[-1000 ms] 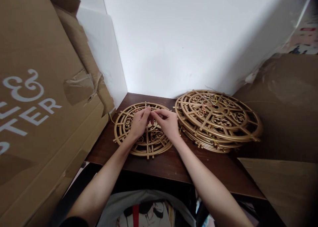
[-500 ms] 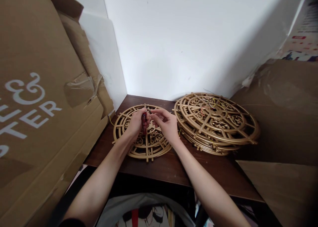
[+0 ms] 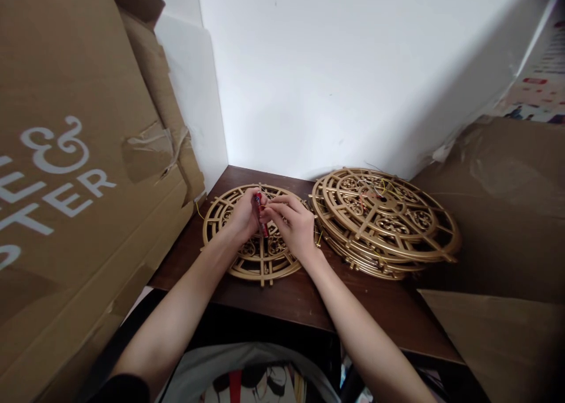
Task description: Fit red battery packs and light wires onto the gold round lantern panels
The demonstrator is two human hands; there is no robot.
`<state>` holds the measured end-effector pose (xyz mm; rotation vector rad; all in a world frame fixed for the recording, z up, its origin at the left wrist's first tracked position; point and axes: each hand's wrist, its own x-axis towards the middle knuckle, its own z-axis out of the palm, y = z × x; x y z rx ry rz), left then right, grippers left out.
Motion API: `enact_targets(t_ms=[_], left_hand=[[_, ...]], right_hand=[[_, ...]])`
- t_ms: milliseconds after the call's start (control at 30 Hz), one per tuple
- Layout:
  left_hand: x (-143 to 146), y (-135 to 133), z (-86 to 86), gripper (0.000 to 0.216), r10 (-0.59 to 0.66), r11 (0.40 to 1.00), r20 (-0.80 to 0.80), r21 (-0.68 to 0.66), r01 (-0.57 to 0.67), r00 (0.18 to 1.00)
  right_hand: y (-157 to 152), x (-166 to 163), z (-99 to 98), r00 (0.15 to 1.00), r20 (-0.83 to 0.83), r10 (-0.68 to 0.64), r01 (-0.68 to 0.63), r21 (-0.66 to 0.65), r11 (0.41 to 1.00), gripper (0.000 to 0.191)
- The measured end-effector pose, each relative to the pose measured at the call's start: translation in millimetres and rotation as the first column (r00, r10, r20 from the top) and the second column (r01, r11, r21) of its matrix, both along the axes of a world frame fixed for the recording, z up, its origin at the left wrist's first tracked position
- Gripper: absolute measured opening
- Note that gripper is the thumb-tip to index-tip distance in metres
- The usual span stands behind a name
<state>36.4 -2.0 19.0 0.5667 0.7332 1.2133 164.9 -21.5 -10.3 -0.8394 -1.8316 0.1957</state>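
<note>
In front of me a round gold openwork frame (image 3: pixel 263 273) lies flat on the dark wooden table, with scrollwork inside its rings. Over its middle my left hand (image 3: pixel 246 216) is closed around a slim red-handled tool (image 3: pixel 263 229), whose exact kind I cannot make out. My right hand (image 3: pixel 293 219) is closed in a pinch beside the tool, its fingertips at the tool's upper part. What lies in that pinch is too small to name. Part of the frame's centre is hidden behind both hands.
To the right stands a stack of similar gold frames (image 3: pixel 384 220) with loose thin wires (image 3: pixel 375 185) on top. Cardboard boxes flank the dark table (image 3: pixel 304 297), one at left (image 3: pixel 88 226) and one at right (image 3: pixel 498 209). Behind is a white wall (image 3: pixel 335 85). Below the table edge sits a grey bag (image 3: pixel 198 370).
The red tool has turned in my left hand and more of it shows. My right fingers have moved down and left against it. The view has shifted slightly.
</note>
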Motion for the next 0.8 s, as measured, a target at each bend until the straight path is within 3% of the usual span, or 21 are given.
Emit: enact_targets(t_ms=[200, 367, 500, 700, 800], left_hand=[[-7, 20, 9.0, 0.038, 0.000, 1.000, 0.168, -0.023, 0.004, 0.986], [-10, 38, 13.6, 0.033, 0.061, 0.992, 0.351, -0.126, -0.017, 0.935], [-8, 45, 9.5, 0.028, 0.067, 0.981, 0.438, -0.192, 0.020, 0.897], [-10, 46, -0.2, 0.026, 0.121, 0.975, 0.539, -0.224, 0.003, 0.833], [-14, 44, -3.1, 0.026, 0.162, 0.969, 0.568, -0.247, -0.021, 0.807]], right_hand=[[-3, 2, 6.0, 0.989, -0.081, -0.121, 0.123, 0.020, 0.992, 0.020], [2, 1, 3.9, 0.994, -0.110, -0.030, 0.021, -0.086, 0.996, 0.022], [2, -2, 0.2, 0.992, -0.124, -0.035, 0.012, -0.182, 0.983, 0.024], [5, -1, -6.6, 0.972, -0.142, -0.188, 0.138, -0.308, 0.941, 0.029], [5, -1, -8.4, 0.980, -0.132, -0.149, 0.097, -0.338, 0.936, 0.030]])
